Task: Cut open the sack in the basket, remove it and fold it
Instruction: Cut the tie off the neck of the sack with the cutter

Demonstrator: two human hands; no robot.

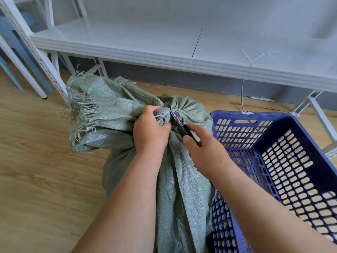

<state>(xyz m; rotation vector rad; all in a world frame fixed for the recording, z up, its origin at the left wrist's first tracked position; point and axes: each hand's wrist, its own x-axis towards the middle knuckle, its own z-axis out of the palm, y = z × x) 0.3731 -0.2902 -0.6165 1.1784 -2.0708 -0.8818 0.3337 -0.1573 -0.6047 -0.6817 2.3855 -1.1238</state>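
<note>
A grey-green woven sack point(182, 189) stands full in the middle, its neck bunched and tied with a white zip tie point(162, 115). The frayed open end point(94, 106) flops to the left. My left hand point(151, 130) grips the bunched neck just below the tie. My right hand point(206, 150) holds a black utility knife point(179, 125), with its tip against the neck beside the tie. A blue perforated plastic basket point(291, 143) sits to the right, touching the sack; the sack stands beside it, not inside this one.
A low white metal shelf point(164, 44) runs across the back with loose cut zip ties point(255, 55) on it. A white perforated upright point(36, 52) stands at the left. A grey cable point(242, 94) hangs behind the basket. Wooden floor lies all around.
</note>
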